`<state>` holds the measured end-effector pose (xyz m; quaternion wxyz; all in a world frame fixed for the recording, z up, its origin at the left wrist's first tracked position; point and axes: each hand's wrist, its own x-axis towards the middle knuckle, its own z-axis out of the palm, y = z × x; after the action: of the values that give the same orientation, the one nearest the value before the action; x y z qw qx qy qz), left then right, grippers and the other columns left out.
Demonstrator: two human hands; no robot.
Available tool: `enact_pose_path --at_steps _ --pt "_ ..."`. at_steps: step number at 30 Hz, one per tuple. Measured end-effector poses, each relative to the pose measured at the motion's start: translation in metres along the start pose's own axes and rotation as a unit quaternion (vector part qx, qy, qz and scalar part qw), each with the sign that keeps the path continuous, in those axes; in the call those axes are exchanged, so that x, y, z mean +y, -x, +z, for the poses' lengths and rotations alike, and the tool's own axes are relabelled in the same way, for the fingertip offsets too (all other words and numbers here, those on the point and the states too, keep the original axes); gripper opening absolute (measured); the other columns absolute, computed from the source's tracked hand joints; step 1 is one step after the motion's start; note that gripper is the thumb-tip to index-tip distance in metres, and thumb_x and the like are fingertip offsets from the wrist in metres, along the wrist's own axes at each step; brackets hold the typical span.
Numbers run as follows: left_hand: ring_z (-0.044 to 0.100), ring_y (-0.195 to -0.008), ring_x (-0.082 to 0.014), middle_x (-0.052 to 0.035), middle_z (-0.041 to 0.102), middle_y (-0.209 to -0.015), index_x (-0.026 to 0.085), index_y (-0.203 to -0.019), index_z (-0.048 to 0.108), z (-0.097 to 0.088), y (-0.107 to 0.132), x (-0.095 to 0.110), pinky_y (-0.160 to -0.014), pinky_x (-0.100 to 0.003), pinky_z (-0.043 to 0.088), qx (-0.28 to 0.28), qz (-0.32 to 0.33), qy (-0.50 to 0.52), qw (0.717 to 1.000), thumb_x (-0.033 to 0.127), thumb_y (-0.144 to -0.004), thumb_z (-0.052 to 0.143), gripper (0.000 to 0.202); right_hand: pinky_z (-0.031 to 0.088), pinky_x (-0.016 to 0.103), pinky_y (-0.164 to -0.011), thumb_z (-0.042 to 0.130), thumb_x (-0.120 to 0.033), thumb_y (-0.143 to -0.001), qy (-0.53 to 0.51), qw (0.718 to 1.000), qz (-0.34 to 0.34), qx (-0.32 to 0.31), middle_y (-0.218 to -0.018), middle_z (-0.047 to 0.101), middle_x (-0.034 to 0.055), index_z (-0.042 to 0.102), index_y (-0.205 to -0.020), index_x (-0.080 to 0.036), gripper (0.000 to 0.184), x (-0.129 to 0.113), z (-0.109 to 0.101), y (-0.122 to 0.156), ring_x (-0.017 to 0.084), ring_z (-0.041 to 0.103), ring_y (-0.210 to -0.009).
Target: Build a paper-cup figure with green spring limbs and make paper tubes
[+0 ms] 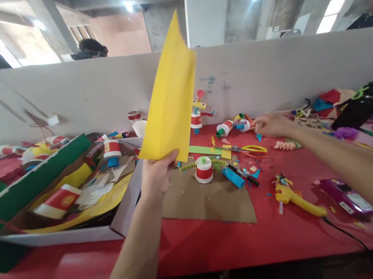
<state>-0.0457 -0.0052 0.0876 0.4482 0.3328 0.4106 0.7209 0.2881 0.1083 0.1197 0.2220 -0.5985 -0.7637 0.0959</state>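
Observation:
My left hand (159,177) grips the lower edge of a sheet of yellow paper (170,95), which stands up at a slant above the table. Over at the right, my right hand (272,126) reaches in beside a red-and-white paper-cup figure (227,127) lying on its side. Its fingers are blurred, so whether they touch the cup I cannot make out. Below the paper, another cup figure (204,170) with coiled paper arms sits on a brown cardboard sheet (207,202). Yellow-handled scissors (253,149) lie between the two figures.
At the left stands an open box (81,235) with cups and paper scraps. A yellow glue gun (298,199), its cord trailing off the front edge, lies near a purple device (348,199). Craft materials pile up at the right. A grey partition (93,88) closes off the back.

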Motion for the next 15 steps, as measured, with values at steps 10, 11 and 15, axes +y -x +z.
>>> enact_pose_path --at_steps 10,11,15 --pt "0.063 -0.071 -0.0134 -0.0045 0.069 -0.085 0.013 -0.087 0.068 -0.012 -0.040 -0.040 -0.056 -0.022 0.051 0.044 -0.005 0.081 0.996 0.021 -0.049 0.085 0.042 0.053 0.037 -0.078 0.058 -0.032 -0.090 0.236 0.937 0.010 -0.257 -0.105 0.063 0.0055 0.059 -0.110 -0.016 0.026 0.059 0.099 -0.021 0.017 0.063 -0.089" --pt "0.063 -0.071 -0.0134 -0.0046 0.069 -0.086 0.013 -0.087 0.068 -0.015 -0.039 -0.040 -0.057 -0.022 0.051 0.046 -0.005 0.077 0.996 0.020 -0.050 0.084 0.042 0.052 0.036 -0.076 0.058 -0.030 -0.089 0.243 0.935 0.004 -0.259 -0.103 0.063 0.0058 0.058 -0.111 -0.015 0.026 0.062 0.100 -0.023 0.017 0.063 -0.087" --pt "0.063 -0.068 -0.0146 -0.0057 0.069 -0.083 0.012 -0.086 0.068 -0.022 -0.035 -0.043 -0.057 -0.025 0.052 0.054 -0.023 0.060 0.996 0.019 -0.051 0.081 0.039 0.045 0.029 -0.065 0.065 -0.014 -0.076 0.245 0.939 -0.031 -0.239 -0.094 0.067 0.0099 0.057 -0.115 -0.017 0.040 0.066 0.102 -0.024 0.022 0.064 -0.082"
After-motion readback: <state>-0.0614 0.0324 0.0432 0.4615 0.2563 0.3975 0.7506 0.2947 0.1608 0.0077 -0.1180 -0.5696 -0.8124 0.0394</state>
